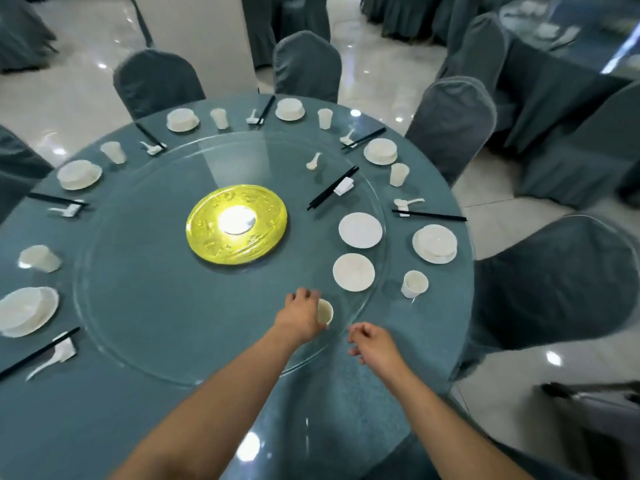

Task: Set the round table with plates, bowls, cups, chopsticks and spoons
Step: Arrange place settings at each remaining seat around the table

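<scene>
Head view: my left hand [302, 315] grips a cup [325, 311] on the glass turntable [145, 327] near its edge; my right hand [370, 342] hangs loosely curled, holding nothing. A hasty lift could clip the nearby plate [353, 272].

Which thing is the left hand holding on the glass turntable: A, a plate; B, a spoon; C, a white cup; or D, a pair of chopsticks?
C: the left hand is curled around a white cup near the turntable's edge, while the right hand holds nothing.
</scene>
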`<state>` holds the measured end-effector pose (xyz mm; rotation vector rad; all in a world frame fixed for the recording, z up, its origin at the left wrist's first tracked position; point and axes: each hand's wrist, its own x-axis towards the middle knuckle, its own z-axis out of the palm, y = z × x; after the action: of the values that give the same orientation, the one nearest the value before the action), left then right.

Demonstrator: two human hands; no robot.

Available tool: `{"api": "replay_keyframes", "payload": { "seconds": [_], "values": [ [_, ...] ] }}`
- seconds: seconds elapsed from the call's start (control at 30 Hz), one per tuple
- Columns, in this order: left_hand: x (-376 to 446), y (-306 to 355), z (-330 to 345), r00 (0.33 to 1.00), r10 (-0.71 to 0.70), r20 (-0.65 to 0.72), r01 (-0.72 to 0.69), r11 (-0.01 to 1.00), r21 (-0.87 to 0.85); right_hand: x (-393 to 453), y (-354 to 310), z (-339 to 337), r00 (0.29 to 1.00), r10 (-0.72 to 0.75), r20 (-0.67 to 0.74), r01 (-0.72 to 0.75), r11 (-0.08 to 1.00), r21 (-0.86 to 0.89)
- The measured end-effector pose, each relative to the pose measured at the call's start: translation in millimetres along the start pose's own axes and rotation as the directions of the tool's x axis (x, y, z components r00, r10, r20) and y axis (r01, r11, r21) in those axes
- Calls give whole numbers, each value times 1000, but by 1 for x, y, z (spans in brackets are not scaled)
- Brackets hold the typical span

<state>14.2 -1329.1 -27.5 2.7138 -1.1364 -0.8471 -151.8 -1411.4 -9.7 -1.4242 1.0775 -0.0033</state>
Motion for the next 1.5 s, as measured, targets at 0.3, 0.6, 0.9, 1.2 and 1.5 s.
{"api": "replay_keyframes", "payload": {
  "seconds": [0.3,0.6,0.9,1.2,1.5],
  "values": [
    [49,-3,18,991,61,121,-72,993,92,37,-1,0,997,38,-66,-42,998,-56],
    [58,-18,11,989,127,75,-136,983,124,62,4,15,998,57,-40,-60,994,-91],
    [49,-35,2,997,63,53,-62,998,-20,61,9,26,999,51,-6,-51,994,-100],
    [2,-21,-35,991,87,-102,-94,993,-65,61,1,15,995,-74,-72,63,987,-146],
    [-49,6,29,996,86,-29,-87,995,-43,45,36,-1,995,-61,-83,44,979,-199]
  ]
}}
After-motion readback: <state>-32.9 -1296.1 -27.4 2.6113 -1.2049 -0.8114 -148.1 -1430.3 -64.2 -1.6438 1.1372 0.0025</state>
